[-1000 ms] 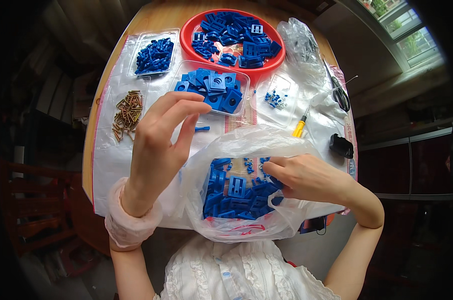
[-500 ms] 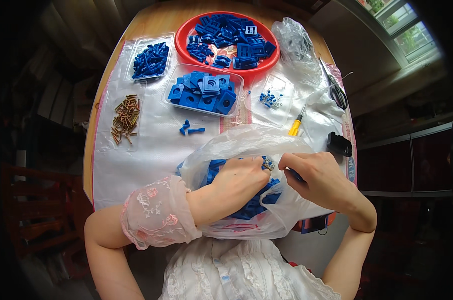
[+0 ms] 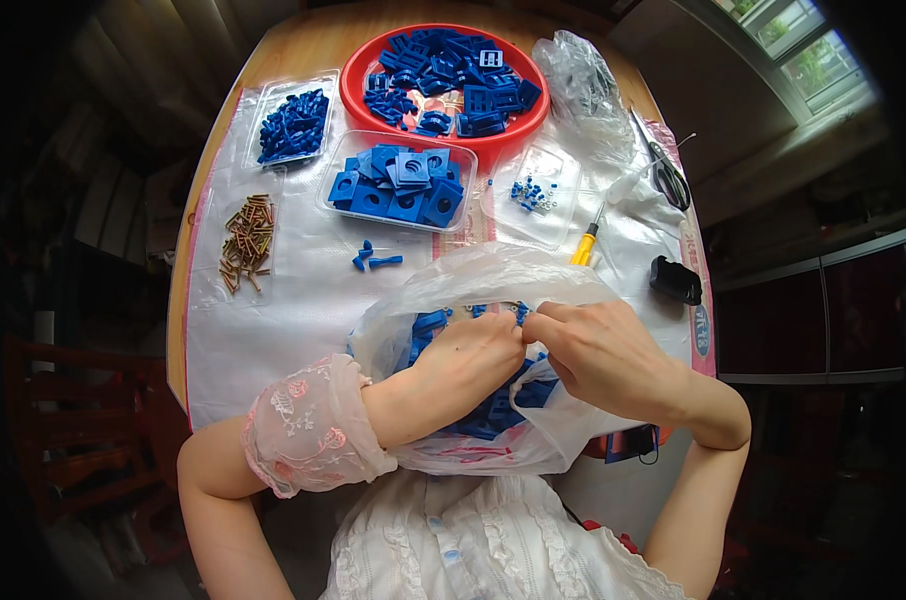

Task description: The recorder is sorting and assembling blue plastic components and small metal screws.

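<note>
Meeting above the plastic bag (image 3: 563, 430), left hand (image 3: 478, 350) and right hand (image 3: 603, 350) are hiding whatever they're gripping, if anything; blue parts (image 3: 488, 418) are lying beneath them, screws (image 3: 248, 243) are waiting beyond the left, much apparently remaining.

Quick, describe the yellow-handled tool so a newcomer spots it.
On the table, find the whitish plastic bag beneath the left hand and right hand. At the bag's far right edge lies the yellow-handled tool, thin shaft pointing away. Its bright yellow handle sets it apart from the black-handled scissors.

Daylight from upper-right window (image 3: 821, 72); dim, fisheye-bent edges.
</note>
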A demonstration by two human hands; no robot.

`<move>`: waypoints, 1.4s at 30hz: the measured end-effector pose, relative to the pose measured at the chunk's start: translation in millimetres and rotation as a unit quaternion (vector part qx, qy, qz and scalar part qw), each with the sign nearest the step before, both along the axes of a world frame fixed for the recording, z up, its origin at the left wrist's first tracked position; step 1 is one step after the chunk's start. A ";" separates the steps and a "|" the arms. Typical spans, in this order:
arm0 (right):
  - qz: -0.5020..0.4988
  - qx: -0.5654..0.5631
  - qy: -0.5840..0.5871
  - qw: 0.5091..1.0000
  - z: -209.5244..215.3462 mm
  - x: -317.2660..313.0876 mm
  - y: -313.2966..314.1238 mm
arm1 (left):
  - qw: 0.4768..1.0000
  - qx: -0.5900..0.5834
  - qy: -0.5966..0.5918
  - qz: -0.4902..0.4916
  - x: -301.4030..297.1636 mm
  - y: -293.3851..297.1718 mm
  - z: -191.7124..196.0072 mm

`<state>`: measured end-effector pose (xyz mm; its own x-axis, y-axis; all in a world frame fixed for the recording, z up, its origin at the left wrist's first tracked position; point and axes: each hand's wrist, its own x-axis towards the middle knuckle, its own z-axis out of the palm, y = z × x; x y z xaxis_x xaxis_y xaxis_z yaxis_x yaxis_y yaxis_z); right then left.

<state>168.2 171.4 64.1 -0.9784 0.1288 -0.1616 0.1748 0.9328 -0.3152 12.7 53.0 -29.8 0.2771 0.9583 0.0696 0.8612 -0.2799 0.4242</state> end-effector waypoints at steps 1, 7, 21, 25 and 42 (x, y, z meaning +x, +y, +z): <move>-0.007 0.005 -0.013 1.000 -2.5 -0.7 -0.6 | 1.000 0.025 -0.009 0.004 -1.3 -1.6 3.1; 0.029 -0.001 -0.148 0.989 2.4 -2.2 2.0 | 0.992 0.059 -0.078 0.077 -30.7 -34.9 75.7; 0.008 -0.017 -0.182 0.983 -5.3 9.8 -2.1 | 0.943 0.033 -0.098 0.317 -155.0 -37.6 8.9; 0.005 -0.022 -0.146 0.989 -6.2 6.9 -5.5 | 0.948 0.030 -0.114 0.296 -148.7 -34.0 2.4; -0.025 -0.003 -0.115 0.993 -25.7 9.9 -13.5 | 0.997 -0.045 -0.037 0.059 -24.3 -61.3 61.8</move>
<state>178.1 157.9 38.4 -0.9079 0.1745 -0.3811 0.2886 0.9197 -0.2664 -11.7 -8.3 32.0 0.1594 0.9872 -0.0014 0.8511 -0.1367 0.5069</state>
